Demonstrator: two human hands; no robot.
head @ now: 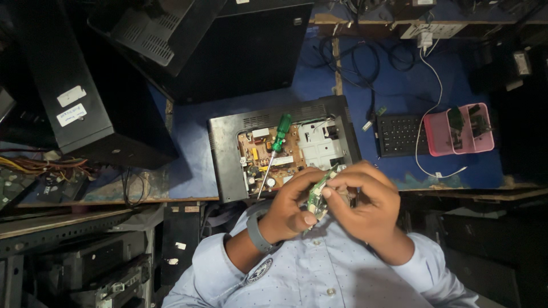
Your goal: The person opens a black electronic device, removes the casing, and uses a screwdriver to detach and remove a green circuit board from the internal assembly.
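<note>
Both hands are raised close to the chest, above the near edge of the blue workbench point(194, 142), and they grip one small green circuit board point(315, 197) between them. The left hand point(291, 211) closes its fingers on the lower end of the board, with the thumb pressed against its face; a grey wristband point(257, 232) sits on that wrist. The right hand point(365, 199) curls over the upper end of the board, with its fingertips pinched together on the edge. The board is tilted, its long side running from lower left to upper right. Just beyond the hands lies an opened black device casing point(228, 148), flat on the workbench, with a brown circuit board point(268, 159) and a grey metal plate point(319, 145) exposed inside. A screwdriver with a green handle point(279, 134) rests on the brown circuit board, its shaft pointing toward the near edge. To the right of the casing lie a small black keypad point(399, 135) and a pink tray point(459, 130), with a white cable point(434, 108) running between them. Black computer cases point(85, 97) stand to the left.
</note>
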